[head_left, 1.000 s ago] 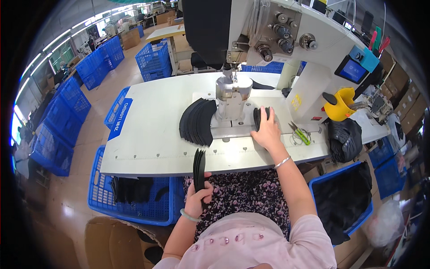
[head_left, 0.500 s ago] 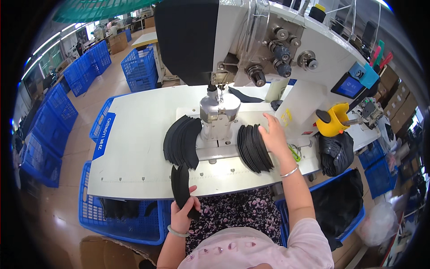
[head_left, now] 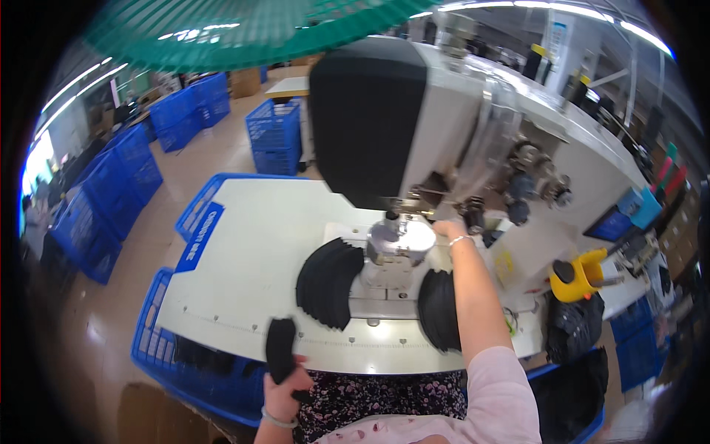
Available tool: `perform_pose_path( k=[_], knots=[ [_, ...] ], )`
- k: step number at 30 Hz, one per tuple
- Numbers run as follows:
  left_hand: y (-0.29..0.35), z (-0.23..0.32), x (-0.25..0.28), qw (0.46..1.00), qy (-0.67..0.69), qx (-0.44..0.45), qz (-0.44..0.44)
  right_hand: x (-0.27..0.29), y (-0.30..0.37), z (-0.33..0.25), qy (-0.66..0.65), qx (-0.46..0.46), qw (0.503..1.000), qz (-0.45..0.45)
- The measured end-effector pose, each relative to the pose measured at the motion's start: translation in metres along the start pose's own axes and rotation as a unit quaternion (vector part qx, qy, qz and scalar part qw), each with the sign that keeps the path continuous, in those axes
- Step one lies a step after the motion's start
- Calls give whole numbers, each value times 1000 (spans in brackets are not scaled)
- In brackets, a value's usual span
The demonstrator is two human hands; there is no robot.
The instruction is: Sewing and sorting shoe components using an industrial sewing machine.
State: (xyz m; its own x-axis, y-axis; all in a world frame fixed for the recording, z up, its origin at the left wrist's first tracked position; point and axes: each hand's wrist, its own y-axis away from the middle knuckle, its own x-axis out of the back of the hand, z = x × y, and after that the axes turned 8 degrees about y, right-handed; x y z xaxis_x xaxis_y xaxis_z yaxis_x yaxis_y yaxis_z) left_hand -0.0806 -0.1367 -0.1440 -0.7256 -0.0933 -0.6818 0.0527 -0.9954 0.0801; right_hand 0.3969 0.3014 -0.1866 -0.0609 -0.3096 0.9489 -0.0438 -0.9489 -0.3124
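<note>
My left hand [head_left: 287,394] grips a curved black fabric piece [head_left: 281,349], held upright at the table's front edge. My right arm stretches forward past the post of a sewing machine [head_left: 399,259]. Beyond the post, my right hand [head_left: 448,229] is partly covered by the machine head, and its fingers are hidden. Left of the post lies a fanned stack of curved black pieces [head_left: 329,285]. To the right, a second black stack [head_left: 438,311] is partly behind my forearm.
The machine's dark head [head_left: 366,118] overhangs the white table [head_left: 229,259]. A yellow holder [head_left: 580,277] and a black bundle [head_left: 573,325] sit at the right. Blue crates [head_left: 166,370] stand below the table edge. A green ribbed shade [head_left: 244,33] hangs above.
My right hand has left the right stack and reached forward behind the machine post. My left hand still holds its black piece. The view has tilted up and shifted left.
</note>
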Motion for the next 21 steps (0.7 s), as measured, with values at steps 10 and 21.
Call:
perform_pose_path(
  k=[10, 21],
  knots=[
    [19, 81, 131, 827, 60, -403, 388, 123, 49, -67, 76, 63, 995, 8],
    [-46, -30, 373, 679, -517, 238, 464, 248, 278, -94, -119, 117, 981, -97]
  ],
)
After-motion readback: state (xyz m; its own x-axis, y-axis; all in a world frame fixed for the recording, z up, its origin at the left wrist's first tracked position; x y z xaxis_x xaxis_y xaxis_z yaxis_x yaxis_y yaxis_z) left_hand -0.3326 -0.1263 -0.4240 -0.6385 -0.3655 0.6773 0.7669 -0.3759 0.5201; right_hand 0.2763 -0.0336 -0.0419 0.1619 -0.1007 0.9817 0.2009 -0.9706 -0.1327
